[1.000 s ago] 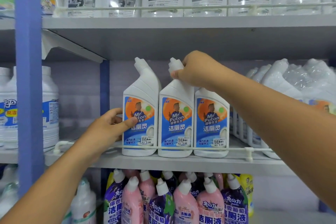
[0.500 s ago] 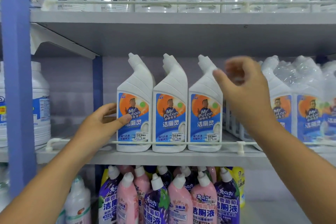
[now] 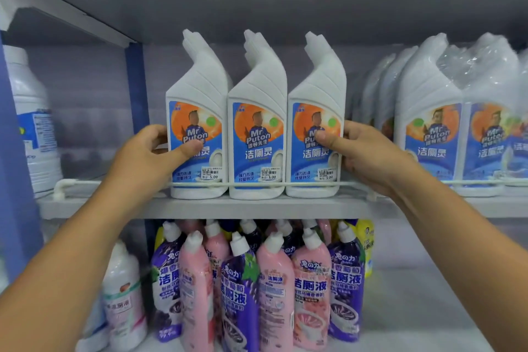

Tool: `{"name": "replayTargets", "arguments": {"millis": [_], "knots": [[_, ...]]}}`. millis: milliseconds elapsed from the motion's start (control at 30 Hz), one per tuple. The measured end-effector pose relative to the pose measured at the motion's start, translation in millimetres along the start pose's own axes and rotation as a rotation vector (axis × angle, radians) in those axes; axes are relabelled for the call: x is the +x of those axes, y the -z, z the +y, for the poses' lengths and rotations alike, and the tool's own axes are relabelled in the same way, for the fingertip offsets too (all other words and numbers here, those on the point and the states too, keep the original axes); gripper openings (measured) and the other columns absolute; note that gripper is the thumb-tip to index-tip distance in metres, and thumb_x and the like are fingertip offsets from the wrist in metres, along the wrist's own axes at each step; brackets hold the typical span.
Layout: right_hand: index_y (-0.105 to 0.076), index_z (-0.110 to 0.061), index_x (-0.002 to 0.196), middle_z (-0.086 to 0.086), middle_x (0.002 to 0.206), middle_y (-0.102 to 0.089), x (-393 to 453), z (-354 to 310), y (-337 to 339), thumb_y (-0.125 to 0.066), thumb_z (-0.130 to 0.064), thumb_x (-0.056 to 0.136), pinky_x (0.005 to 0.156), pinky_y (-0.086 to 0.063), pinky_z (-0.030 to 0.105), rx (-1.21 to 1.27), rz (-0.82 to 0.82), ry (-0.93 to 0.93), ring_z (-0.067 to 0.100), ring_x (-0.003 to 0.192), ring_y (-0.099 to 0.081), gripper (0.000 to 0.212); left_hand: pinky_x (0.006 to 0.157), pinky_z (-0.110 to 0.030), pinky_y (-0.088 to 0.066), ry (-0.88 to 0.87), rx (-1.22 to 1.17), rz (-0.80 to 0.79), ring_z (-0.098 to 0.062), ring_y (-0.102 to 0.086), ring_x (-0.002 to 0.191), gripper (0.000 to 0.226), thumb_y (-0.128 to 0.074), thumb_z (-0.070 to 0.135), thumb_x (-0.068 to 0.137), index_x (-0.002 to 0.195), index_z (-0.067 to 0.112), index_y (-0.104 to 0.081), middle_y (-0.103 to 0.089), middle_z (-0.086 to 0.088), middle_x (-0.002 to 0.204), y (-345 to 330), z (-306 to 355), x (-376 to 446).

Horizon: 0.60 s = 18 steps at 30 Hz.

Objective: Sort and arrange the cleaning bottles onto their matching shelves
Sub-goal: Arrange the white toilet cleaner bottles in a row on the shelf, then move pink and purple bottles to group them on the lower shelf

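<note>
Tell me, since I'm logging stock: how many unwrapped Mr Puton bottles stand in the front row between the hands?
3: left bottle gripped by the left hand, middle bottle, right bottle gripped by the right hand. More may stand hidden behind.

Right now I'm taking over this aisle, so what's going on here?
A person is squaring up three white Mr Puton toilet cleaner bottles on the middle shelf. The left hand grips the left bottle, the right hand grips the right bottle, with the middle bottle sandwiched between. All three stand upright behind the rail.
</note>
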State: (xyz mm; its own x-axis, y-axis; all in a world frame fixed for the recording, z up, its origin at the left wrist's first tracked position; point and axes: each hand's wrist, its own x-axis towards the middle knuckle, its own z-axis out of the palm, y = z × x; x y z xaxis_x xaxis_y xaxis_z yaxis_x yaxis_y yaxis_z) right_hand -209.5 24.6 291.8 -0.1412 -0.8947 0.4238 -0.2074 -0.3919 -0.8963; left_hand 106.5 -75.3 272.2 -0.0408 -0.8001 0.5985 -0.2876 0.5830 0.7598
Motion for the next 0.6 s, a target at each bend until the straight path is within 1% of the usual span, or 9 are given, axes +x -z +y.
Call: {"name": "replayTargets", "arguments": {"millis": [67, 133, 233, 300, 367, 433, 500, 533, 600], "knots": [[-0.066, -0.005, 0.123, 0.013, 0.116, -0.076, -0.9, -0.1, -1.2, -0.076, -0.033, 0.080, 0.101, -0.054, 0.053, 0.003, 0.008, 0.006, 0.030, 0.110, -0.073, 0.052, 0.081, -0.033, -0.056, -0.045, 0.063, 0.006, 0.000, -0.066, 0.096, 0.039, -0.074, 0.054, 0.083, 0.113, 0.031, -0.064, -0.070, 0.020, 0.104, -2.9, -1.8, -5.0], [-0.067, -0.007, 0.120, 0.011, 0.114, -0.077, -3.4, -0.3, -4.1, -0.077, -0.031, 0.084, 0.099, -0.055, 0.052, -0.018, 0.032, 0.021, 0.029, 0.107, -0.074, 0.044, 0.087, -0.041, -0.057, -0.106, 0.136, 0.028, -0.005, -0.067, 0.096, 0.038, -0.071, 0.057, 0.085, 0.114, 0.036, -0.061, -0.070, 0.021, 0.103, -8.0, -3.9, -12.8], [-0.064, -0.012, 0.122, 0.005, 0.111, -0.078, -7.8, 1.2, -7.9, -0.080, -0.028, 0.087, 0.094, -0.059, 0.050, -0.099, 0.170, 0.092, 0.022, 0.103, -0.075, 0.041, 0.092, -0.045, -0.057, -0.170, 0.081, 0.112, -0.005, -0.067, 0.103, 0.040, -0.074, 0.047, 0.088, 0.123, 0.040, -0.056, -0.069, 0.022, 0.112, -19.3, -4.3, -25.0], [-0.060, -0.017, 0.126, 0.000, 0.114, -0.075, -15.5, 2.5, -9.5, -0.081, -0.030, 0.086, 0.092, -0.060, 0.045, -0.181, 0.306, 0.173, 0.014, 0.104, -0.074, 0.047, 0.099, -0.044, -0.055, -0.176, 0.002, 0.185, -0.003, -0.063, 0.115, 0.051, -0.074, 0.043, 0.089, 0.134, 0.041, -0.051, -0.064, 0.020, 0.127, -28.7, -2.6, -37.5], [-0.057, -0.020, 0.131, -0.004, 0.120, -0.070, -36.8, 5.3, -12.1, -0.080, -0.030, 0.088, 0.094, -0.059, 0.033, -0.222, 0.403, 0.258, 0.006, 0.108, -0.069, 0.050, 0.110, -0.041, -0.047, -0.167, 0.000, 0.260, -0.008, -0.054, 0.131, 0.066, -0.074, 0.043, 0.089, 0.147, 0.037, -0.043, -0.053, 0.014, 0.144, -41.2, -2.2, -62.1], [-0.058, -0.019, 0.128, -0.003, 0.122, -0.068, -70.8, 16.0, -15.9, -0.075, -0.020, 0.092, 0.095, -0.056, 0.024, -0.160, 0.472, 0.361, 0.005, 0.110, -0.068, 0.040, 0.115, -0.035, -0.041, -0.147, -0.031, 0.311, -0.010, -0.046, 0.140, 0.071, -0.074, 0.038, 0.090, 0.152, 0.029, -0.041, -0.044, 0.009, 0.152, -58.0, -9.5, -98.4], [-0.061, -0.018, 0.120, 0.001, 0.117, -0.071, -107.6, 38.8, -19.7, -0.071, -0.009, 0.094, 0.092, -0.054, 0.020, -0.075, 0.528, 0.424, 0.010, 0.109, -0.069, 0.029, 0.112, -0.027, -0.041, -0.105, -0.122, 0.334, -0.008, -0.048, 0.137, 0.065, -0.074, 0.034, 0.088, 0.147, 0.030, -0.046, -0.044, 0.012, 0.150, -78.9, -21.2, -141.4], [-0.063, -0.017, 0.116, 0.002, 0.114, -0.072, -123.6, 54.5, -19.9, -0.070, -0.006, 0.094, 0.091, -0.054, 0.019, -0.039, 0.548, 0.415, 0.012, 0.107, -0.069, 0.026, 0.110, -0.023, -0.042, -0.062, -0.154, 0.324, -0.005, -0.050, 0.133, 0.062, -0.075, 0.033, 0.087, 0.143, 0.033, -0.048, -0.046, 0.014, 0.147, -89.3, -30.7, -161.0], [-0.065, -0.016, 0.111, 0.000, 0.107, -0.074, -146.8, 94.2, -15.5, -0.070, -0.005, 0.092, 0.087, -0.055, 0.019, 0.010, 0.554, 0.297, 0.015, 0.101, -0.070, 0.023, 0.104, -0.018, -0.043, 0.093, -0.216, 0.241, 0.000, -0.055, 0.125, 0.058, -0.077, 0.026, 0.085, 0.135, 0.039, -0.052, -0.052, 0.013, 0.142, -111.5, -55.3, -196.8]]}}
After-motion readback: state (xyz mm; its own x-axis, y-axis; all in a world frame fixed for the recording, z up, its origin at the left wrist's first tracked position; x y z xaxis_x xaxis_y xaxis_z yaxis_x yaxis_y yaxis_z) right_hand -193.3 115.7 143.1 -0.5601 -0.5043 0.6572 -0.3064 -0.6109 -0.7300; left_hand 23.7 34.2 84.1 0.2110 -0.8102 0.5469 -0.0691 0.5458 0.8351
